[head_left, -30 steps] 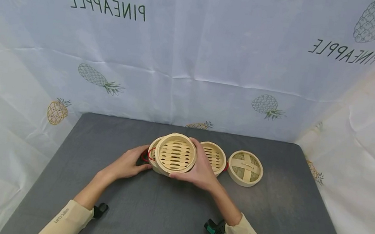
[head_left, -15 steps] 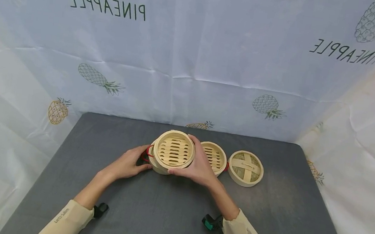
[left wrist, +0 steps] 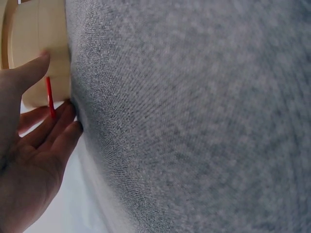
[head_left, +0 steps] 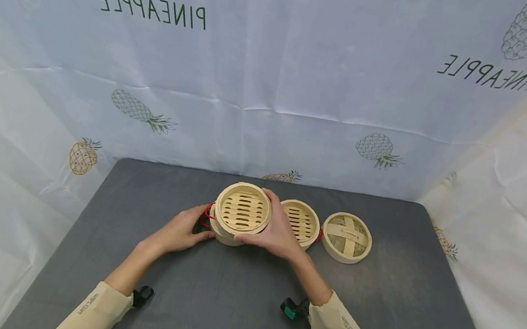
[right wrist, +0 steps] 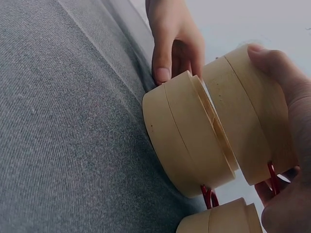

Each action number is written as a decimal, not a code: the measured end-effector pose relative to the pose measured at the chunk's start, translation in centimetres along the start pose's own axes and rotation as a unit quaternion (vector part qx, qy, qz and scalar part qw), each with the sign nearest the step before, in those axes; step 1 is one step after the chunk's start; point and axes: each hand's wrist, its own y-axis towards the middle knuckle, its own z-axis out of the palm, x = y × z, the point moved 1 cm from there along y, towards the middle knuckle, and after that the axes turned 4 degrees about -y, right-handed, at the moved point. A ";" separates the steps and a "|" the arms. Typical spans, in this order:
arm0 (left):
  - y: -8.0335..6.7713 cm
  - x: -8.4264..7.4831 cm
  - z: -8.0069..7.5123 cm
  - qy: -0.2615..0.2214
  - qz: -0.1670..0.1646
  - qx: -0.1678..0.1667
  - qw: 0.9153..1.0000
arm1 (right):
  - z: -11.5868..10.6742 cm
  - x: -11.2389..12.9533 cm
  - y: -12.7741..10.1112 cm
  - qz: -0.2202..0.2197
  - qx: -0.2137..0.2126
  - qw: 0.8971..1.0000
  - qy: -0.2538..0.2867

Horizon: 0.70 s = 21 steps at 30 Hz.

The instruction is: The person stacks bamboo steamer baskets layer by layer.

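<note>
At the left of the dark grey table (head_left: 85,252), the person's left hand (head_left: 178,231) is resting on the tabletop, its thumb and fingertips pressing against the side of the lower steamer basket (head_left: 222,232). The left wrist view is showing the thumb lying on the bamboo wall and the fingers (left wrist: 58,128), nearly straight, touching the base beside a thin red loop handle (left wrist: 49,97); they are steadying the basket rather than wrapping around it.

Just to the right, the right hand (head_left: 276,233) is gripping the upper steamer basket (head_left: 242,209), fingers and thumb curled round its rim. In the right wrist view that upper basket (right wrist: 248,114) is tilting, one edge sitting against the lower basket (right wrist: 187,133) and the other edge lifted clear, so a wedge of gap is showing between the two. The slatted floor of the upper basket is facing up toward the head camera.

Further right, touching the back of the right hand, a third steamer basket (head_left: 303,221) is standing on the table, and just beside it the woven bamboo lid (head_left: 346,236) is lying flat.
</note>
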 end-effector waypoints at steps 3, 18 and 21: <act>0.0 -0.5 -0.2 0.000 -0.017 0.012 1.000 | 0.2 -0.1 0.3 0.000 0.000 1.000 -0.001; 0.0 -0.9 -0.4 0.018 -0.032 0.011 0.999 | 0.6 0.0 1.2 -0.002 0.003 1.000 0.007; 0.0 -0.7 -0.3 0.007 -0.033 0.017 0.999 | 0.7 0.0 1.3 -0.004 0.004 1.000 0.007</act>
